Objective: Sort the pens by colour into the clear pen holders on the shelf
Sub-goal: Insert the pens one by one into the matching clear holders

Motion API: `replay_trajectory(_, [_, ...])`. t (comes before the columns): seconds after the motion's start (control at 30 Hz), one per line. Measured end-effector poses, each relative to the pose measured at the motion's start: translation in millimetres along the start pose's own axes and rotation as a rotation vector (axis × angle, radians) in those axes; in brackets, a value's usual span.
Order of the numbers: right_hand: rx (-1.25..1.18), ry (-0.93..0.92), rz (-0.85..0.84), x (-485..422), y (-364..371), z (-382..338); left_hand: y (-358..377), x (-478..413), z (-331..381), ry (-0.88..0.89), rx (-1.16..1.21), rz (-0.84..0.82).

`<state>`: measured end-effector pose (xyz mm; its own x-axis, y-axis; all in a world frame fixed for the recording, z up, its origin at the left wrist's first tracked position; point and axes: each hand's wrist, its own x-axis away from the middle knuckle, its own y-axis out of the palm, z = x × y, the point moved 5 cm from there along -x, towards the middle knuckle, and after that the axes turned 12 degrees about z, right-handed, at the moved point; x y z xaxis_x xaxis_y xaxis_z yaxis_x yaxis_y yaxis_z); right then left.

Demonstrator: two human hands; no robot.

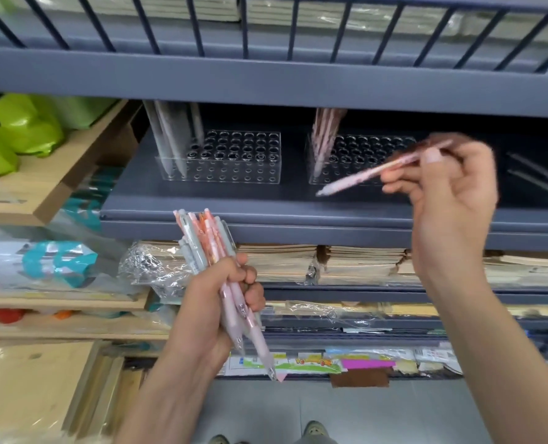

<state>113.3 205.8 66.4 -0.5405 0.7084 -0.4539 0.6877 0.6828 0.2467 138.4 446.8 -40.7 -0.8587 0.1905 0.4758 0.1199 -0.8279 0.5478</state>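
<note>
My left hand (pixel 224 302) grips a bundle of pens (pixel 208 241), grey and pink ones mixed, below the shelf edge. My right hand (pixel 452 193) holds a single pink pen (pixel 362 174), tilted, its tip pointing down-left in front of the right clear pen holder (pixel 362 149). That holder has a few pink pens (pixel 325 136) standing at its left end. The left clear pen holder (pixel 234 158) carries a few grey pens (pixel 170 136) at its left end. Most holes in both holders are bare.
The holders stand on a dark grey metal shelf (pixel 266 203), with another shelf rail close above. Stacked paper pads (pixel 346 264) fill the shelf below. Wooden shelving with green bags (pixel 23 129) is at the left. My shoes show on the floor at the bottom.
</note>
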Motion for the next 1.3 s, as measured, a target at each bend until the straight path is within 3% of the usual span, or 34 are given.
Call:
replay_trajectory(0.1, [0.046,-0.105,0.107,-24.0,-3.3,-2.3,7.0,2.1,-4.6,0.014,0.001,-0.006])
replay_trajectory(0.23, [0.169,-0.120,0.121,-46.3,4.9,5.6,13.6,3.6,-6.8,0.039,0.010,-0.012])
replay_trajectory(0.5, [0.450,-0.050,-0.091,-69.0,39.5,30.4,14.8,6.4,-10.7,0.056,0.004,-0.004])
replay_trajectory(0.73, [0.543,-0.024,-0.241,-78.1,72.1,43.2,13.8,10.1,-14.1,0.067,0.004,0.000])
replay_trajectory(1.0, [0.574,0.001,-0.253,-88.2,75.3,55.4,8.4,11.6,-13.6,0.055,0.030,0.005])
replay_trajectory(1.3, [0.419,0.042,-0.150,-84.4,61.8,46.5,10.9,9.6,-11.0,0.070,0.037,0.001])
